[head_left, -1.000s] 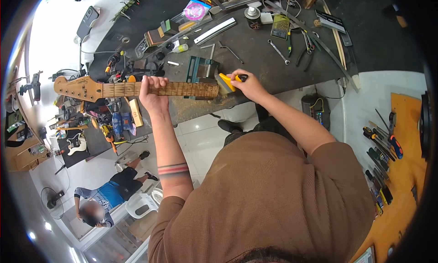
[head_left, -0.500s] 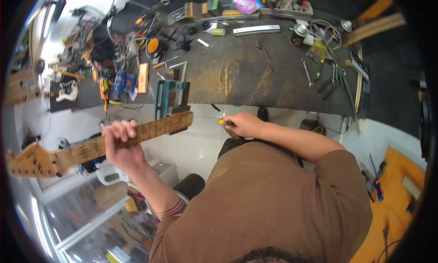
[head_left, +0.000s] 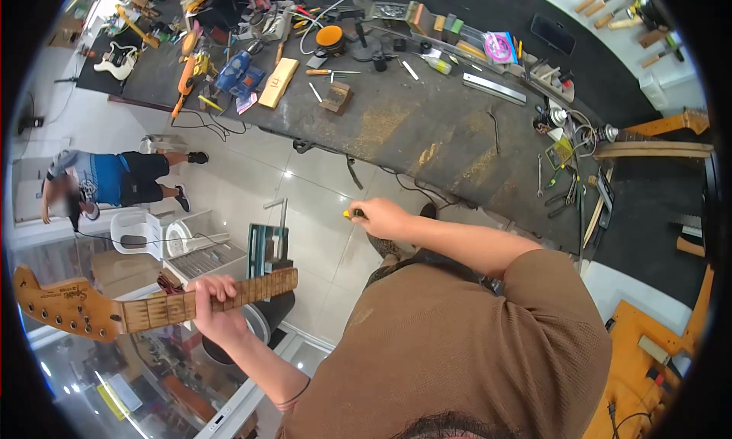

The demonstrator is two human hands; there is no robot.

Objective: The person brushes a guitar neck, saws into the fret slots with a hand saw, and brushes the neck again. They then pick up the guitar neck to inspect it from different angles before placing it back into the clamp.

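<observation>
My left hand (head_left: 217, 306) is wrapped round a guitar neck (head_left: 164, 308), a fretted wooden one with a headstock (head_left: 65, 302) and tuning pegs at the far left. The neck's other end overlaps a teal bench vise (head_left: 267, 248) in this view. My right hand (head_left: 379, 216) is closed in front of my body, above the floor. A small yellow-and-black thing (head_left: 348, 214) pokes out of its fingers; I cannot tell its kind.
A dark workbench (head_left: 366, 126) crosses the view ahead, bearing a wooden block (head_left: 278, 82), pliers (head_left: 563, 199), a steel bar (head_left: 494, 88) and other tools. Another person (head_left: 114, 178) is at the left, near a white chair (head_left: 136, 233). An orange board (head_left: 640, 363) lies at lower right.
The view has turned, so the bench sits further up and right and another person shows at left. The vise and neck appear lower, apart from the bench edge. Both hands keep their holds.
</observation>
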